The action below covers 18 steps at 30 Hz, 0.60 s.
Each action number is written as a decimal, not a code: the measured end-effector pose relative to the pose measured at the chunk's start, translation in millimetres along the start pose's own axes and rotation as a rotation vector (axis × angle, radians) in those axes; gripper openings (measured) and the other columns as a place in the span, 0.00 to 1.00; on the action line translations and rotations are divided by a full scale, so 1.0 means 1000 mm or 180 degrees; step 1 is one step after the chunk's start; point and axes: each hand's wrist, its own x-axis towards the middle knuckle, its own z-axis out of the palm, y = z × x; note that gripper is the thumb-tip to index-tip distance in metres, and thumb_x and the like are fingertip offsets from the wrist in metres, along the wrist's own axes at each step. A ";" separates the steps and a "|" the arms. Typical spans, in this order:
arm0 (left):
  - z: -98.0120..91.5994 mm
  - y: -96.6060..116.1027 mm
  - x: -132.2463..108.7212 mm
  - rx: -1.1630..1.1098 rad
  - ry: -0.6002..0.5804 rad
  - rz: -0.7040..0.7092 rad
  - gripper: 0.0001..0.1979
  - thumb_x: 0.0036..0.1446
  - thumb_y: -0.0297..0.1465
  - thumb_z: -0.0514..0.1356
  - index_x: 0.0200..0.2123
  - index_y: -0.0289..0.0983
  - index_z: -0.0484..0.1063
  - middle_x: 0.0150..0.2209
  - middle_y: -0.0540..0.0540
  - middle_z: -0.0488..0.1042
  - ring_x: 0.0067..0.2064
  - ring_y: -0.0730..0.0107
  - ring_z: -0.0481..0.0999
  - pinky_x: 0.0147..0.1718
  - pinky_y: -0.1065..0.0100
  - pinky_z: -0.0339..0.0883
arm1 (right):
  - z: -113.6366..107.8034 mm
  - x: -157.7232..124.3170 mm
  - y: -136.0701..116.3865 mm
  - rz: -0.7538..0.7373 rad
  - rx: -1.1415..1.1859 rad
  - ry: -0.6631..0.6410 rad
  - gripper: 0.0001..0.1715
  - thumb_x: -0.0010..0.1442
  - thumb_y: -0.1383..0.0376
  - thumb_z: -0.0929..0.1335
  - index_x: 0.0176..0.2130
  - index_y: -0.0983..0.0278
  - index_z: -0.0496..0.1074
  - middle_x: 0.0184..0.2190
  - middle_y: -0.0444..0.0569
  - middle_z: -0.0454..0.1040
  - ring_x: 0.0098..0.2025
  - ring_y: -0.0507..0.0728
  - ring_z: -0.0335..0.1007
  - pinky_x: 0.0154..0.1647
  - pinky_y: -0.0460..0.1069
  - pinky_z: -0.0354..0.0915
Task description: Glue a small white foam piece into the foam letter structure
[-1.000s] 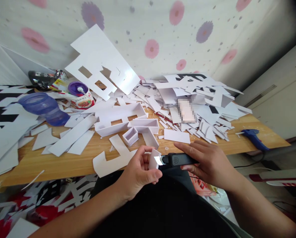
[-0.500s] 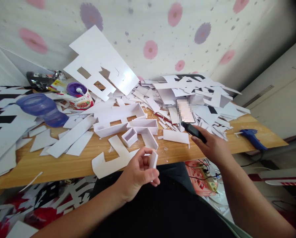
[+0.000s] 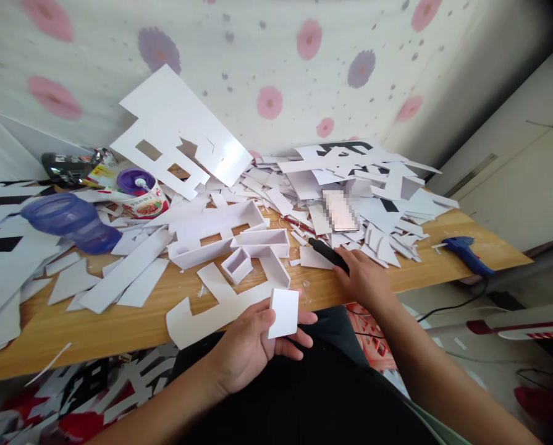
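My left hand [image 3: 251,346] holds a small white foam-board piece [image 3: 284,313] between thumb and fingers, just off the front edge of the wooden table [image 3: 118,321]. My right hand [image 3: 362,278] rests on the table further right, its fingers closed on a black utility knife [image 3: 328,253] that lies low on the wood beside a flat white rectangle [image 3: 313,258]. In front of my hands stand white foam-board box shapes [image 3: 239,241] and a flat cut-out shape [image 3: 211,303].
A heap of white offcuts [image 3: 364,185] covers the back of the table, with a phone [image 3: 340,210] on it. A large cut board [image 3: 178,133] leans on the flowered wall. A purple bottle [image 3: 70,219], a purple-lidded tub [image 3: 139,191] and a blue glue gun [image 3: 466,252] lie around.
My right hand carried the knife from the piece in my left hand out to the table and lowered it onto the wood. My left hand turned the white piece flat-side up.
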 end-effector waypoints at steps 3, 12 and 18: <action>-0.003 -0.002 0.001 -0.0155 -0.0026 -0.0161 0.23 0.59 0.42 0.59 0.51 0.31 0.70 0.52 0.27 0.74 0.44 0.51 0.79 0.36 0.63 0.74 | 0.008 0.001 -0.003 -0.0074 0.0062 0.0121 0.21 0.63 0.63 0.63 0.55 0.64 0.68 0.46 0.56 0.74 0.46 0.63 0.71 0.45 0.55 0.65; 0.004 0.007 -0.001 0.0041 0.0613 -0.0307 0.21 0.60 0.41 0.58 0.48 0.31 0.73 0.48 0.29 0.77 0.44 0.46 0.80 0.33 0.62 0.75 | -0.001 0.009 0.082 0.1044 -0.0098 0.0740 0.21 0.64 0.58 0.64 0.53 0.64 0.70 0.51 0.54 0.72 0.55 0.60 0.65 0.57 0.54 0.61; -0.004 0.002 0.003 0.0201 0.1190 0.0253 0.13 0.57 0.38 0.62 0.45 0.40 0.75 0.47 0.42 0.79 0.47 0.54 0.77 0.43 0.61 0.75 | -0.032 -0.001 0.205 0.2672 -0.0219 0.0872 0.21 0.63 0.58 0.67 0.53 0.65 0.68 0.54 0.53 0.68 0.53 0.61 0.67 0.53 0.62 0.65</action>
